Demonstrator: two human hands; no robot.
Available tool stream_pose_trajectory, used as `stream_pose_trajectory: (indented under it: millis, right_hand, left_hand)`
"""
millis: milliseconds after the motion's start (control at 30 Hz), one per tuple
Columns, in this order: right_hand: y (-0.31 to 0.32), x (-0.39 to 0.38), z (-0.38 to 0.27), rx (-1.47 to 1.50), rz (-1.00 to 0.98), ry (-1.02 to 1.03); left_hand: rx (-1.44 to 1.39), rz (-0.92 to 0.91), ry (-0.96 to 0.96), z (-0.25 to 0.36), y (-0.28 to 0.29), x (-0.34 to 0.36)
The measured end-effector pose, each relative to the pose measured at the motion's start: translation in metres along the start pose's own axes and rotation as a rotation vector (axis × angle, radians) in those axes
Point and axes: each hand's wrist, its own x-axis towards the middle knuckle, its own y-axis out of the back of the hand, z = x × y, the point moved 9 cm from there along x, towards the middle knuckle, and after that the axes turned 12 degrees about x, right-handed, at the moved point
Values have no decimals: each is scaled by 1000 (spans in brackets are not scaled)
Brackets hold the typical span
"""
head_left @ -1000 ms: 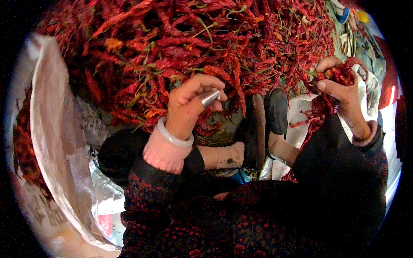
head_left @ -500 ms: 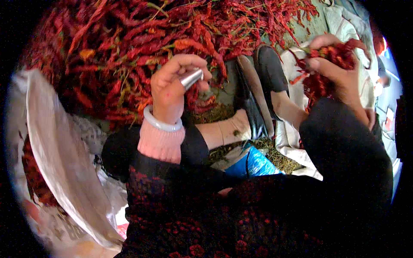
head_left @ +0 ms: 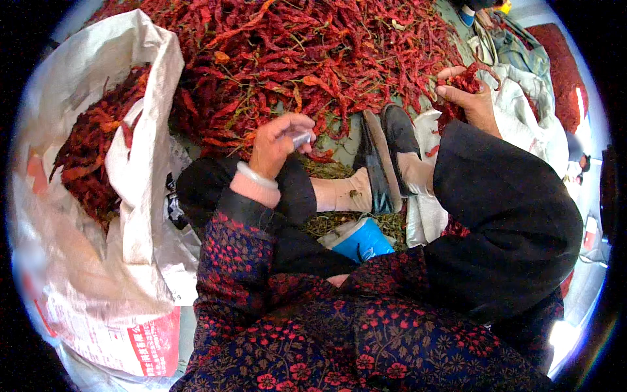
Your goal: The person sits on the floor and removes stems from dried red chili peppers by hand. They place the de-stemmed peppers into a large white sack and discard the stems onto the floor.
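Observation:
My right hand (head_left: 475, 108) is closed around a bunch of dried red chili peppers (head_left: 467, 81), at the right edge of the heap and beside a white woven sack (head_left: 539, 121). Some chilies hang below its fingers. My left hand (head_left: 277, 145) hovers by the near side of the big heap of dried chili peppers (head_left: 294, 59). Its fingers are loosely curled and apart, with no chili visible between them. A silver metal sleeve (head_left: 301, 139) appears to sit over the left thumb. A pale bangle (head_left: 256, 172) circles that wrist above a pink cuff.
At the left stands a white woven sack (head_left: 166, 78), open at the top, with chilies (head_left: 98, 157) inside. My black shoes (head_left: 400, 130) are at the heap's near edge. A blue-and-white packet (head_left: 362, 240) lies between my legs on plant scraps (head_left: 320, 225).
The view has shifted, showing more of the left sack. My right hand keeps its bunch of chilies and now sits nearer the heap's edge. My left hand stays loosely curled.

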Motion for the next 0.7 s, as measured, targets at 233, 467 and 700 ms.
stream_pose_trajectory:
  millis: [233, 467, 700]
  right_hand:
    - [25, -21, -4, 31, 24, -27]
    - [21, -25, -6, 49, -53, 91]
    - [-11, -32, 25, 237, -175, 43]
  left_hand:
    - [744, 623, -218, 94, 34, -130]
    - [1515, 618, 26, 49, 44, -269]
    - [1854, 582, 33, -27, 85, -368]
